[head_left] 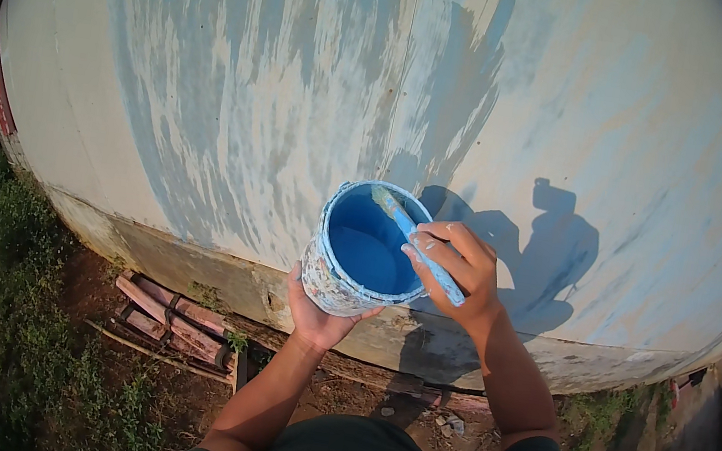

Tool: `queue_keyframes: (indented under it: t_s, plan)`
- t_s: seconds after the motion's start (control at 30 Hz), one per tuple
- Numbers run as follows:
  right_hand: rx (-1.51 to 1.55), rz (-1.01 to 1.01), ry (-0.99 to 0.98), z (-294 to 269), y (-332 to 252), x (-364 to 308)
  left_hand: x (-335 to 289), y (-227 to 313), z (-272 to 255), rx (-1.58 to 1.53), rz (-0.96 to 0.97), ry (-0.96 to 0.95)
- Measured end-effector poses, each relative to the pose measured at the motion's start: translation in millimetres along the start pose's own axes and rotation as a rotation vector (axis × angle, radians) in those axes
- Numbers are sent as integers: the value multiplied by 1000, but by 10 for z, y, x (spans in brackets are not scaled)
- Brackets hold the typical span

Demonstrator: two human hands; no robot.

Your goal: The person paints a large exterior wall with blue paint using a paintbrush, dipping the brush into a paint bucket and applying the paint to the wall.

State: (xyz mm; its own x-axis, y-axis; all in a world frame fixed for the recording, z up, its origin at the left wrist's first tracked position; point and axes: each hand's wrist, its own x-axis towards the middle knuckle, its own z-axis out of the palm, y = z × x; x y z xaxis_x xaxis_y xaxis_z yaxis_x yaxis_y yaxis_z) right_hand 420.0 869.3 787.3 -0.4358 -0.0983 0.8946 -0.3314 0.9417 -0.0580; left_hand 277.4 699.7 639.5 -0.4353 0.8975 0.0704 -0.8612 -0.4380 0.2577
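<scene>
1. Wall [679, 161]: a broad pale surface fills the far part of the scene, its outline bent by the lens. Its near edge is a weathered base strip [144, 240], below which lies bare earth [344, 402].
2. Room for moving: the wall face extends to the left and right of the bucket. On the near side, the bucket is bounded by the two forearms and the dark-clothed torso [356, 449].
3. Painted area: streaky blue-grey strokes [218, 55] cover the far left and middle; fainter blue traces lie to the right. A shadow [564, 242] of the person falls on the wall, right of the bucket.
4. Ground: green plants [7, 285] border the left side; reddish planks [178, 326] lie at the near left, beside the foot of the wall.
5. Bucket [324, 284]: a round, paint-splashed container, its mouth open and tilted toward the viewer, at the centre of the scene. Blue paint [365, 259] lies in its lower part, and blue coats the inner wall.
6. Left hand [319, 320]: the fingers are curved around the underside of the bucket and support it, with the thumb along its left side.
7. Right hand [466, 269]: the fingers are closed on the handle of a brush. The brush [405, 223] slants over the mouth of the bucket, its bristles to the far left of the fingers and its handle end to the near right. Whether the bristles touch the inner wall cannot be told.
</scene>
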Motion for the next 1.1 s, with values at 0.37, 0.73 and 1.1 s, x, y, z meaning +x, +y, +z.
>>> queue_keyframes:
  t_s: [0.37, 0.73, 1.1]
  plan:
    - [118, 148, -481, -656, 131, 887, 399, -167, 270, -108, -46, -94]
    - [255, 105, -575, -987, 166, 1623, 534, -146, 670, -103, -53, -165]
    - [-161, -352, -218, -1358, 311, 2114, 877, 40, 1427, -123, -46, -222]
